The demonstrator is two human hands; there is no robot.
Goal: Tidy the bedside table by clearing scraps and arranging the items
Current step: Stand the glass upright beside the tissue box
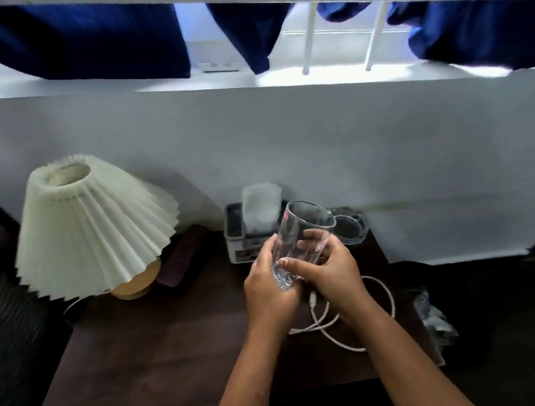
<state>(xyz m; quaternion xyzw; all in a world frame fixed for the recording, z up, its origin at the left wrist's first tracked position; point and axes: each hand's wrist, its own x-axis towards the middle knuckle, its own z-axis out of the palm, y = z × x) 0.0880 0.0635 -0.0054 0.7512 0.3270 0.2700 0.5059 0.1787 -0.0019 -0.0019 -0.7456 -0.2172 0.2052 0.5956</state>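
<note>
A tall clear drinking glass (303, 228) with a red label is held tilted above the dark wooden bedside table (149, 346). My left hand (266, 286) wraps its base from the left. My right hand (329, 268) grips its lower side from the right, thumb across the front. Behind the glass stands a grey tissue holder (240, 234) with white tissue (260, 203) sticking up. A clear glass ashtray (353, 228) sits to the right of it. A white cable (349, 324) lies looped on the table under my right forearm.
A lamp with a pleated cream shade (91, 223) and wooden base (135, 283) stands at the table's left. A dark reddish case (181, 261) lies behind it. A white wall runs along the back, blue curtains (86, 34) above. Crumpled plastic (435, 314) lies off the right edge.
</note>
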